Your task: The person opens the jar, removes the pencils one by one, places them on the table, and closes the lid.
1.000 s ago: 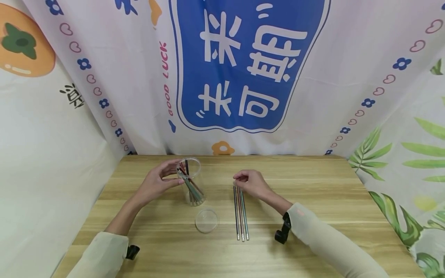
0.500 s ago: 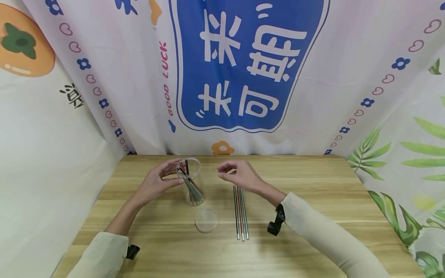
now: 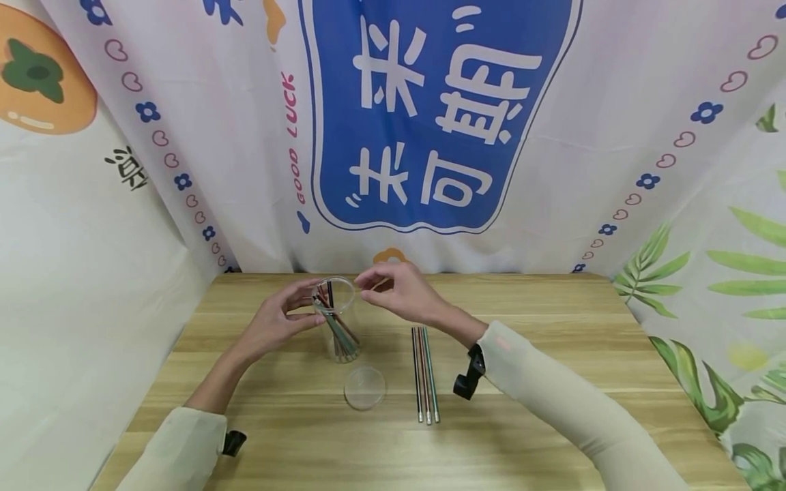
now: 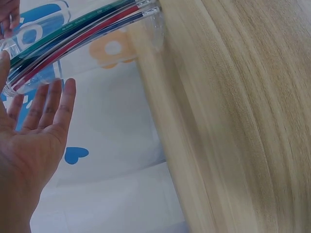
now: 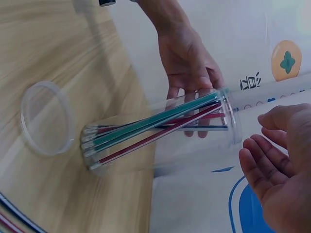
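Note:
My left hand (image 3: 279, 320) grips a tall clear plastic jar (image 5: 180, 154) near its top, thumb on one side and fingers behind. Inside lean several pencils (image 5: 155, 121) in green, red and dark blue, eraser ends down at the bottom. The jar stands on the wooden table, its mouth uncovered. At the right side of the rim is my right hand (image 3: 402, 293), fingers loosely bent and holding nothing. Below that hand lies a row of pencils (image 3: 426, 375), side by side, eraser ends toward me.
A round clear lid (image 3: 365, 389) lies flat on the table (image 3: 276, 423) just in front of the jar. Printed cloth (image 3: 270, 225) hangs behind the table's far edge. Each wrist bears a black camera mount (image 3: 469, 372).
My right hand has moved left and away from the top ends of the pencil row to the jar's rim. The left hand and jar have stayed in place.

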Demonstrator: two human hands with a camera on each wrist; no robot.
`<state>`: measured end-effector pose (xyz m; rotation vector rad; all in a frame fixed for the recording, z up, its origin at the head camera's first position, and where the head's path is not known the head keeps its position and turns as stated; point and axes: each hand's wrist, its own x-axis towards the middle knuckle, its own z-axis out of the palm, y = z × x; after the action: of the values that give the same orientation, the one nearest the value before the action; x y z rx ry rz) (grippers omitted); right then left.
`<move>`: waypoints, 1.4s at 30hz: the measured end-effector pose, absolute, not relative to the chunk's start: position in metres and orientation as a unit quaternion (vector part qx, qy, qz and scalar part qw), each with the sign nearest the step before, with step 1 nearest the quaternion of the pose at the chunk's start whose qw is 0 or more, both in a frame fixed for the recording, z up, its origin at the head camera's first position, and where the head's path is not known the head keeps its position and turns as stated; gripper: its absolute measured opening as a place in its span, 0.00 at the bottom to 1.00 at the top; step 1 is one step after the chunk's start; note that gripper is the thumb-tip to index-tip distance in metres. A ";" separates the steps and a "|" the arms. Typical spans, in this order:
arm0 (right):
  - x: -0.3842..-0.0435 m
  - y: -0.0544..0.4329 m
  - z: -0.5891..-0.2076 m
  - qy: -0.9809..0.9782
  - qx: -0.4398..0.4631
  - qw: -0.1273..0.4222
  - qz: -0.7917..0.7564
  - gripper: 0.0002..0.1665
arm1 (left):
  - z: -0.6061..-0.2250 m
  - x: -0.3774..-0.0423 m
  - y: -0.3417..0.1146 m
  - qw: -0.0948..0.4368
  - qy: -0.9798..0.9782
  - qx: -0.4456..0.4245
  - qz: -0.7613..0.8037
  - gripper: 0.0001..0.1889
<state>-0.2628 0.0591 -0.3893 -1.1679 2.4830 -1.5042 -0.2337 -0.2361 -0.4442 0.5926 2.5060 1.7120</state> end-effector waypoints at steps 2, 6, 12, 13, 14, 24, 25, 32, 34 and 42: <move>-0.264 0.055 -0.386 0.792 -0.379 0.006 -0.479 0.11 | -0.444 -0.234 -0.236 0.026 0.810 0.191 0.554 0.38; -0.268 0.047 -0.380 0.793 -0.385 0.011 -0.472 0.11 | -0.443 -0.234 -0.236 0.029 0.812 0.192 0.550 0.38; -0.273 0.035 -0.374 0.798 -0.397 0.018 -0.453 0.13 | -0.443 -0.234 -0.236 0.032 0.813 0.194 0.548 0.37; -0.274 0.033 -0.373 0.799 -0.398 0.020 -0.450 0.13 | -0.442 -0.234 -0.236 0.032 0.813 0.194 0.547 0.37; -0.275 0.031 -0.373 0.801 -0.399 0.022 -0.446 0.13 | -0.442 -0.234 -0.236 0.032 0.813 0.194 0.547 0.37; -0.283 0.018 -0.370 0.808 -0.416 0.047 -0.414 0.12 | -0.442 -0.234 -0.235 0.031 0.816 0.187 0.546 0.34; -0.283 0.017 -0.370 0.808 -0.418 0.050 -0.412 0.12 | -0.442 -0.234 -0.235 0.030 0.816 0.186 0.546 0.34; -0.285 0.009 -0.368 0.814 -0.446 0.053 -0.369 0.12 | -0.443 -0.234 -0.235 0.031 0.814 0.186 0.549 0.34; -0.286 0.006 -0.367 0.816 -0.457 0.048 -0.351 0.10 | -0.443 -0.234 -0.235 0.031 0.813 0.186 0.551 0.34; -0.286 -0.004 -0.364 0.826 -0.473 0.047 -0.304 0.08 | -0.442 -0.234 -0.235 0.034 0.813 0.184 0.552 0.34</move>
<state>-0.2856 -0.0038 -0.3640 -1.4434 2.5188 -0.9278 -0.2337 -0.2345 -0.4422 0.5660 2.4983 1.6973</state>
